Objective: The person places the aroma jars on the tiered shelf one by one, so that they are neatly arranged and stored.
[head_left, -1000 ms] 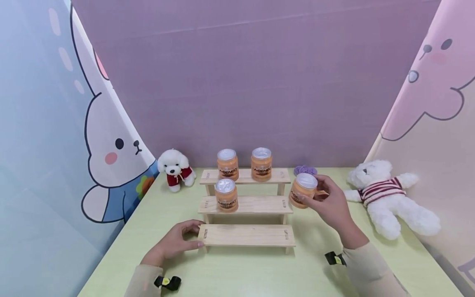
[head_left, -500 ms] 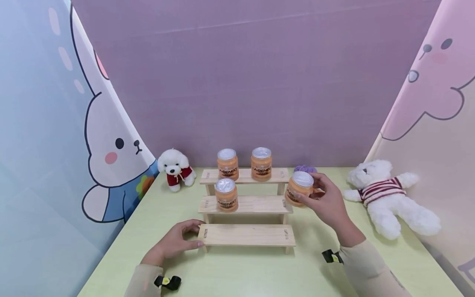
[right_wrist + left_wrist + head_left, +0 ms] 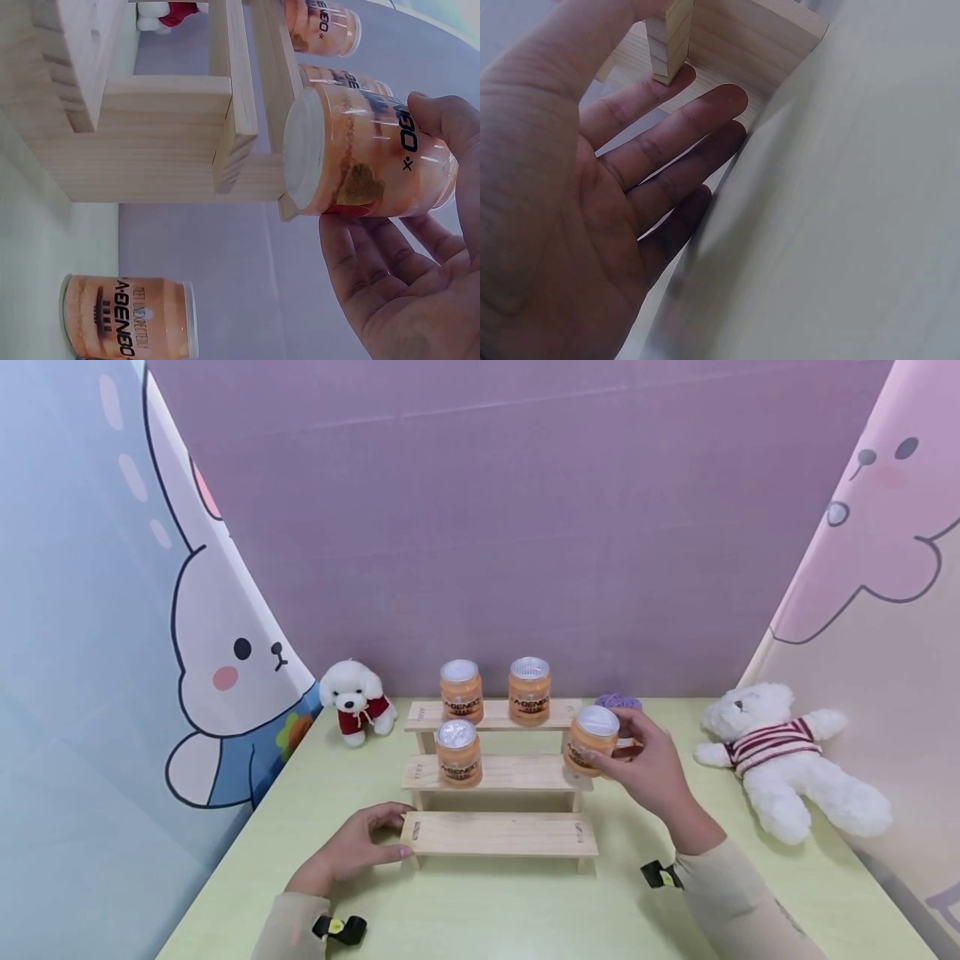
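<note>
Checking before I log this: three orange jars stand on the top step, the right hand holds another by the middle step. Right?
Not quite. The head view shows two orange jars on the top step; a third stands on the middle step. The right hand does hold another jar.

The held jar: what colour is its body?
Orange, with a white lid; the jar shows best in the right wrist view.

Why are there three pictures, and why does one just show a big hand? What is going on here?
A person wears three small cameras: one on the head, one on each wrist. The head view shows a pale green table with a three-step wooden shelf. Three orange jars with silver lids stand on it, two on the top step and one on the middle step. The right hand holds a fourth orange jar at the middle step's right end. The left hand rests against the bottom step; its wrist camera sits so close that the hand fills the picture. Two white plush toys sit at the sides.
</note>
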### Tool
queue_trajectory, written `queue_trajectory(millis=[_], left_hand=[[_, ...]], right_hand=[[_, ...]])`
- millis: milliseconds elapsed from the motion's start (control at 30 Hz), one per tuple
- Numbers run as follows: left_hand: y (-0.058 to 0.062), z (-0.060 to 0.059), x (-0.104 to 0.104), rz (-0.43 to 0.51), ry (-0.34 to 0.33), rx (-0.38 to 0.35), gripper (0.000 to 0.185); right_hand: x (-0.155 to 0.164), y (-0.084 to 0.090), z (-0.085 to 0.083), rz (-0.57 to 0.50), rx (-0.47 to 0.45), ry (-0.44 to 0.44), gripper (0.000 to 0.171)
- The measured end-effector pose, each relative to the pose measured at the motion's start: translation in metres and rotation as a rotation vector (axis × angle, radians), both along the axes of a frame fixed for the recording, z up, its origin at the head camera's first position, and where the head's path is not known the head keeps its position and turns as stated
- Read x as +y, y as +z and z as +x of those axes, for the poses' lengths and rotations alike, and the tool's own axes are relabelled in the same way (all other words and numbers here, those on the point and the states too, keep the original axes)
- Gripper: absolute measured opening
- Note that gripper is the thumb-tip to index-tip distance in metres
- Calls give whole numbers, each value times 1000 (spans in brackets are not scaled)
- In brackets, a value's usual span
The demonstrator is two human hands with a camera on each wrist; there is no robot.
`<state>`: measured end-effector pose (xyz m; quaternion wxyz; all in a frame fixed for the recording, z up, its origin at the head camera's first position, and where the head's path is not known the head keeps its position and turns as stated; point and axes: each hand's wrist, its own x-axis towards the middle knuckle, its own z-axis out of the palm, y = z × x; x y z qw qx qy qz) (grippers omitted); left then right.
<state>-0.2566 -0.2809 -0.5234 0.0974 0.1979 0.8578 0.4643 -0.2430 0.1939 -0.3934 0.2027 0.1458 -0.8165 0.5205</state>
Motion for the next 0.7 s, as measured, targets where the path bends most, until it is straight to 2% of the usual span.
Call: queue_trajectory(millis=[67,367,700], left_hand=[[-1,-1,-1,1,-2,3,58],[-3,-3,-2,2,-10,8,58],[0,0,0,4,3,-3,58]], right_hand=[[-4,5,3,1,-7,7,59],[-5,-23,-20,3,-52,19,66],[-16,-29,-23,22,-81,63,66]])
